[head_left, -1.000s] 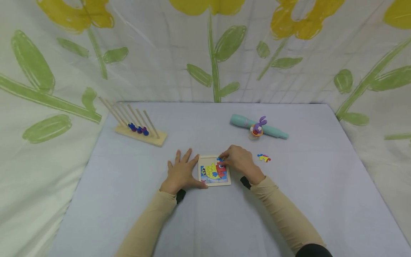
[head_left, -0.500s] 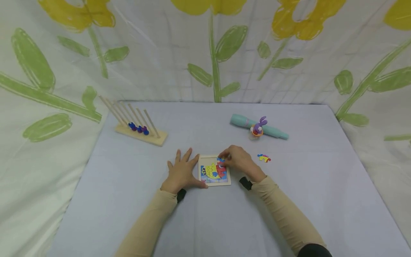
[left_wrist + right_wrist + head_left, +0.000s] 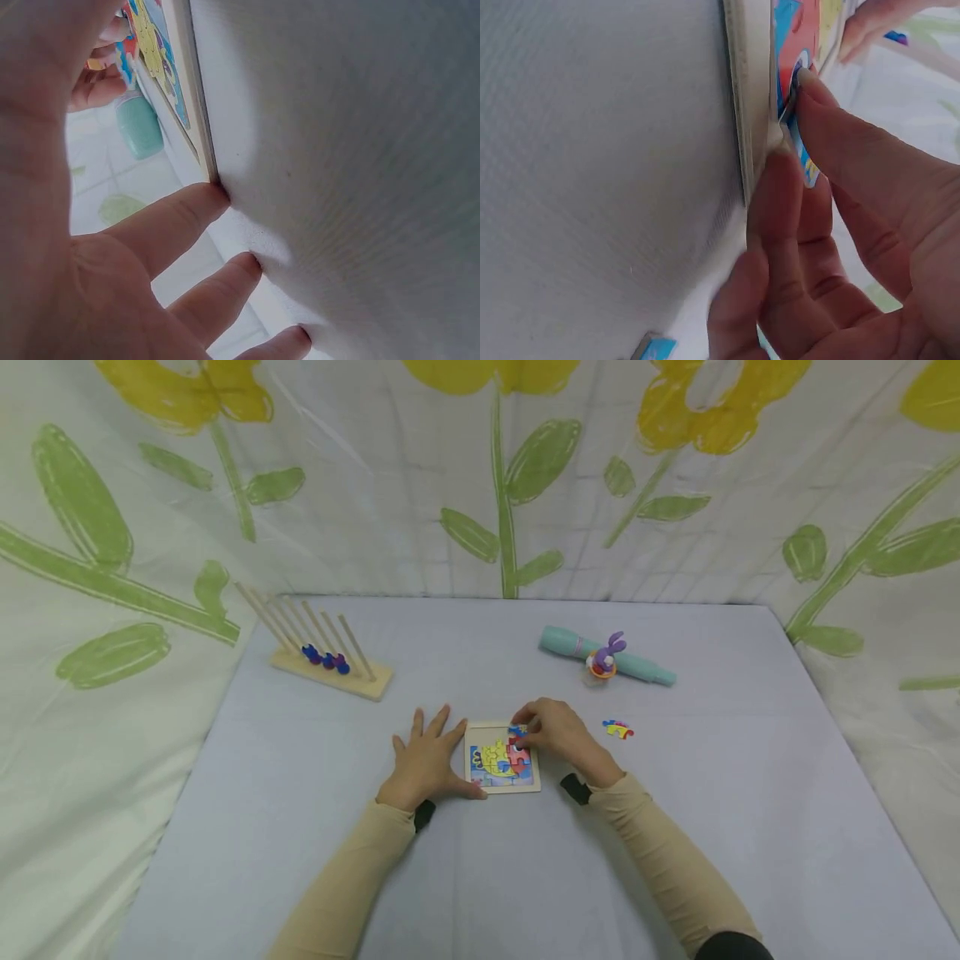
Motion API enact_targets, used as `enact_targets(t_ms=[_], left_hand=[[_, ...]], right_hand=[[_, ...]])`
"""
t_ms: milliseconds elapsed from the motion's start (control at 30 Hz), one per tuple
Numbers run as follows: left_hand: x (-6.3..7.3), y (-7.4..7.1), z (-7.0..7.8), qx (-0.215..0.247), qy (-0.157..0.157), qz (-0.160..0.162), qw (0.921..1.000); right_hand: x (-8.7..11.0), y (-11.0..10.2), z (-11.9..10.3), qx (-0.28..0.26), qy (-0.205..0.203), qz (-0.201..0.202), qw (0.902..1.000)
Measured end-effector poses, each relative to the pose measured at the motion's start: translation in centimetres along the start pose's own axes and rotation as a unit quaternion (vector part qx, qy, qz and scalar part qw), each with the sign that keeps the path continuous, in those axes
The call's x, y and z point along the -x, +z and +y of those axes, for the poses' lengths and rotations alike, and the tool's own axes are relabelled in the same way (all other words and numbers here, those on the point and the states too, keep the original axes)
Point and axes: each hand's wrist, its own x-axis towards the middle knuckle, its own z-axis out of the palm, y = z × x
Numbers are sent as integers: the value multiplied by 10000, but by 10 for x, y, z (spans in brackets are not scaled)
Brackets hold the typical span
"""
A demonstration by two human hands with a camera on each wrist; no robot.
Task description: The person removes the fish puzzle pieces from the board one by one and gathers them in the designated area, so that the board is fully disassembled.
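A small wooden jigsaw puzzle tray (image 3: 489, 732) lies in the middle of the table, with a yellow, red and blue picture partly filling it. My left hand (image 3: 427, 764) spreads its fingers along the tray's left side. Its index fingertip touches the far left corner, seen also in the left wrist view, and the thumb lies by the near edge. At the far right corner my right hand (image 3: 558, 732) pinches a blue puzzle piece (image 3: 808, 161) between thumb and fingers. The fingers partly hide that piece. To the right lie loose yellow, red and blue puzzle pieces (image 3: 618, 729).
Back left stands a wooden peg rack (image 3: 330, 677) with blue and purple beads on its thin upright rods. A teal tapered cylinder (image 3: 637, 667) lies at the back right, a purple-eared toy (image 3: 602, 657) in front of it. A flower-painted sheet (image 3: 360, 527) hangs behind.
The blue piece in my right fingers has shifted slightly at the tray's corner and shows more of its face. My left hand keeps its place on the tray.
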Motion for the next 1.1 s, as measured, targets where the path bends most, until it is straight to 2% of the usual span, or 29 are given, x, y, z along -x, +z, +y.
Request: enact_targets(t_ms=[167, 333, 533, 633, 733, 833, 933, 1033, 1100], left_hand=[[0, 0, 0, -43, 11, -9, 10000], [-1, 0, -1, -59, 47, -32, 10000], [-1, 0, -1, -61, 42, -18, 10000], [0, 0, -1, -56, 49, -21, 10000], [0, 1, -1, -41, 84, -12, 10000], [-1, 2, -1, -14, 85, -21, 10000], [-1, 3, -3, -9, 70, -18, 10000], [-2, 4, -4, -22, 60, -28, 10000], [-3, 4, -5, -39, 67, -50, 10000]], right_hand=[[1, -2, 2, -158, -59, 123, 9998], [0, -2, 4, -176, 42, -17, 9998], [-1, 3, -4, -170, 424, -254, 9986], [-1, 5, -9, -509, 777, -400, 9949], [2, 2, -6, -955, 840, -436, 9909], [9, -12, 4, -1217, 733, -258, 9895], [21, -38, 24, -1233, 698, 83, 9899], [39, -67, 52, -1092, 917, 358, 9891], [51, -83, 72, -997, 1242, 436, 9863]])
